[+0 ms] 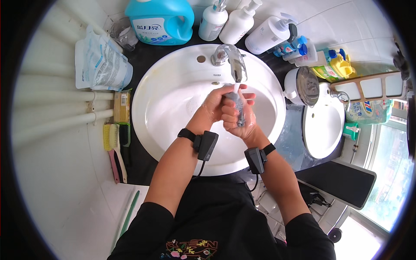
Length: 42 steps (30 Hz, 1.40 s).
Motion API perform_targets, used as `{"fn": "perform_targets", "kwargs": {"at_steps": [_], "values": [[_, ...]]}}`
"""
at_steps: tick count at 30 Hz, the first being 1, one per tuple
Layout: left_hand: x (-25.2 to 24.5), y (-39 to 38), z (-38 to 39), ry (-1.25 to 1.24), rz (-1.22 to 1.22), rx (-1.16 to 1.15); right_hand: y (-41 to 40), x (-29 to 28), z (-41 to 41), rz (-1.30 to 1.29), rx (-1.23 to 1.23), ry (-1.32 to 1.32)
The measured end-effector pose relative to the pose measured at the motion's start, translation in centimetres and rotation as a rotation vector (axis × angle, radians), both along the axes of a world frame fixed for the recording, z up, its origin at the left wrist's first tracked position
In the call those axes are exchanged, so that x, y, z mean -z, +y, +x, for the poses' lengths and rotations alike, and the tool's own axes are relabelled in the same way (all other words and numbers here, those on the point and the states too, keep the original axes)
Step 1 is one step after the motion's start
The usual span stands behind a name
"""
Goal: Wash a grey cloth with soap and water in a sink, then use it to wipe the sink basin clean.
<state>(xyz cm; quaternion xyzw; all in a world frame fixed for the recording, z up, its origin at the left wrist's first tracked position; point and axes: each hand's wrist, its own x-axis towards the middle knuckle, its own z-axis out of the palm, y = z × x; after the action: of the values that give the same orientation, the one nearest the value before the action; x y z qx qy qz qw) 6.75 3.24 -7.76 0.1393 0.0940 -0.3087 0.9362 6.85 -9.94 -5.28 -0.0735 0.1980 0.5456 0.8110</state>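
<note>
A wet grey cloth (pixel 239 103) is bunched between my two hands under the running water. My right hand (pixel 244 121) is closed in a fist around it, and a dark end of the cloth shows below the curled fingers. My left hand (pixel 215 100) wraps it from the left and behind, its fingertips showing past the cloth on the right. Some of the left fingers are hidden. Water falls from the chrome faucet (pixel 239 65) onto the cloth and hands. Both hands are above the white washbasin (pixel 169 130), near its far side.
A blue detergent jug (pixel 162 22) and several pump bottles (pixel 239 24) line the back. Brushes (pixel 115 143), a yellow box (pixel 122 105) and a refill pouch (pixel 104 65) stand left. At right are a white lidded mug (pixel 292 86) and a mirror (pixel 294 136) reflecting the basin.
</note>
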Motion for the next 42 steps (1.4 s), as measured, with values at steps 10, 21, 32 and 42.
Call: {"fn": "perform_targets", "kwargs": {"at_steps": [10,21,32,42], "values": [[-3.3,-2.2,2.3,0.035,1.024,-0.05,0.0,0.6,-0.2,-0.593,0.144,-0.225],[-2.4,-3.8,1.9,0.16,0.896,-0.321,-0.5,8.4,-0.9,-1.63,0.036,-1.868],[-0.3,-0.1,2.3,0.219,0.295,0.028,-1.1,0.5,0.3,-1.519,-0.816,-2.21],[0.4,0.5,-0.1,0.007,0.085,-0.201,-1.9,-2.6,0.2,-0.923,-0.35,-0.994]]}}
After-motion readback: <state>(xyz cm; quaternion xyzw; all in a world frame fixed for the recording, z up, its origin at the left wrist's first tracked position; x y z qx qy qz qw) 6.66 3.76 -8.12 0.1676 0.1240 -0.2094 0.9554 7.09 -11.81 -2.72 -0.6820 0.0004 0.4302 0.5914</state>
